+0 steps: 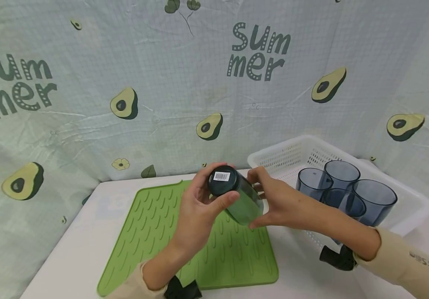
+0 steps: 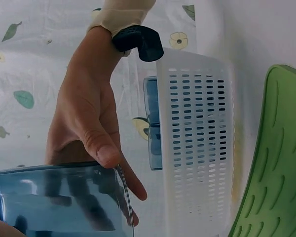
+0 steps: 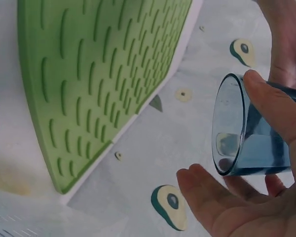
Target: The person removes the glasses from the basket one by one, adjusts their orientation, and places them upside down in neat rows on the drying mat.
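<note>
A blue-tinted drinking glass (image 1: 245,202) is held tilted above the green mat (image 1: 233,265), its dark base with a white barcode label (image 1: 221,176) toward the head camera and its mouth pointing down to the right. My left hand (image 1: 199,207) grips it round the base end, thumb beside the label. Around the mouth end is my right hand (image 1: 283,201), thumb on the near side at the rim and fingers behind. In the right wrist view, the glass's open rim (image 3: 229,123) lies between the right thumb and spread fingers.
At the right, a white perforated basket (image 1: 285,157) holds several blue-tinted glasses (image 1: 376,199), standing mouth up beneath and behind the right forearm. The textured mat lies on a white table (image 1: 69,249). Behind hangs a curtain (image 1: 162,83) printed with avocados.
</note>
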Available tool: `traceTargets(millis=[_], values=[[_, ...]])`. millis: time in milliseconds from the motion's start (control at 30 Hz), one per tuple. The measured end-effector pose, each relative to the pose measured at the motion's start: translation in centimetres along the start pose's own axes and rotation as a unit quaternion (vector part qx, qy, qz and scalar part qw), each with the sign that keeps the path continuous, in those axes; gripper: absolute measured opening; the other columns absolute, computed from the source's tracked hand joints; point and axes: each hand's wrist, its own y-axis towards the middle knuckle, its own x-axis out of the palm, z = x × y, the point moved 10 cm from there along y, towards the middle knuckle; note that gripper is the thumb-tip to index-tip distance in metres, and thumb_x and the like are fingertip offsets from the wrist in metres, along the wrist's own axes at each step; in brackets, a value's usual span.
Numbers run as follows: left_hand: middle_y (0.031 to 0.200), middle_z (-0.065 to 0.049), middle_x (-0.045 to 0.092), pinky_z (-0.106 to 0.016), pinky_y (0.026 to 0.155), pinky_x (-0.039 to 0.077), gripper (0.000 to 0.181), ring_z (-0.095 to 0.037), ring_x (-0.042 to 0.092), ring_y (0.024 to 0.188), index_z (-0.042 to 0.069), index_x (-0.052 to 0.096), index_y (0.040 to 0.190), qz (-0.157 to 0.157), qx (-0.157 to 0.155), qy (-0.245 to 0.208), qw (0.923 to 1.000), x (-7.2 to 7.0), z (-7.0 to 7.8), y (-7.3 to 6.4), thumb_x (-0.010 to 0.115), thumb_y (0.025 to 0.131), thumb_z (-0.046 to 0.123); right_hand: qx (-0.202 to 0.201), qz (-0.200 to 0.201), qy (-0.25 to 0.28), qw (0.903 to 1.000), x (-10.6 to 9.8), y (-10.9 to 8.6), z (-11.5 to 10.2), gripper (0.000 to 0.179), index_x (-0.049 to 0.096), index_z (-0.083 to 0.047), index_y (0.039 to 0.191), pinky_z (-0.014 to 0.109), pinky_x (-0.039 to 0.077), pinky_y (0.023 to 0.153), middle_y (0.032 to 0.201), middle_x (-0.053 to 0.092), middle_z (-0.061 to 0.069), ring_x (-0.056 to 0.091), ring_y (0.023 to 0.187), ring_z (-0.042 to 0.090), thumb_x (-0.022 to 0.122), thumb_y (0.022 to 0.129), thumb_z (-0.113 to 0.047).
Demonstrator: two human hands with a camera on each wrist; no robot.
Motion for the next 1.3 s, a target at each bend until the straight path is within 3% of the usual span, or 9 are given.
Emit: traceTargets(millis=[233, 467, 700, 933, 1300], values=[[0.141, -0.014, 0.058, -0.033, 0.104, 0.051, 0.061, -0.027, 0.056, 0.128, 0.005, 0.053, 0.143, 0.003, 0.005, 0.007, 1.0, -0.7, 0.7, 0.4, 0.08, 0.089, 0.014, 0.032, -0.016, -0.052, 0.998, -0.9, -0.7, -0.3, 0.096, 0.034, -0.009, 0.153, 0.052, 0.05, 0.104, 0.152, 0.046, 0.01, 0.052, 0.136, 0.035, 0.09, 0.079, -0.034], [0.139, -0.016, 0.059, -0.035, 0.106, 0.05, 0.057, -0.028, 0.056, 0.128, 0.002, 0.054, 0.141, -0.011, 0.01, 0.015, 0.9998, -1.1, 1.5, 0.6, 0.079, 0.089, 0.007, -0.02, -0.026, -0.168, 0.9853, -1.9, -1.7, -1.5, 0.083, 0.04, -0.023, 0.156, 0.05, 0.052, 0.1, 0.152, 0.051, -0.001, 0.054, 0.134, 0.026, 0.084, 0.086, -0.026], [0.136, -0.014, 0.059, -0.036, 0.101, 0.053, 0.056, -0.026, 0.06, 0.121, 0.002, 0.056, 0.139, -0.015, 0.024, 0.06, 0.9978, -1.9, 2.4, 0.8, 0.079, 0.088, 0.003, -0.083, -0.03, -0.22, 0.9714, -3.0, -2.8, -2.5, 0.065, 0.05, -0.024, 0.151, 0.046, 0.055, 0.097, 0.148, 0.055, -0.003, 0.056, 0.132, 0.024, 0.078, 0.092, -0.028], [0.138, -0.011, 0.059, -0.035, 0.101, 0.054, 0.057, -0.025, 0.059, 0.124, 0.006, 0.055, 0.141, -0.013, 0.001, 0.095, 0.9954, -3.0, 2.5, 0.7, 0.078, 0.089, 0.002, -0.084, -0.035, -0.281, 0.9554, -4.2, -3.7, -1.8, 0.061, 0.054, -0.027, 0.147, 0.049, 0.055, 0.094, 0.149, 0.054, 0.0, 0.055, 0.133, 0.027, 0.078, 0.091, -0.032], [0.136, -0.008, 0.059, -0.029, 0.098, 0.054, 0.058, -0.021, 0.06, 0.122, 0.011, 0.055, 0.142, -0.002, -0.041, 0.154, 0.9872, -5.2, 2.0, 0.1, 0.076, 0.09, 0.001, -0.066, -0.009, -0.33, 0.9417, -6.9, -4.9, 0.4, 0.056, 0.064, -0.021, 0.136, 0.047, 0.058, 0.088, 0.138, 0.063, 0.005, 0.062, 0.123, 0.03, 0.085, 0.084, -0.029]])
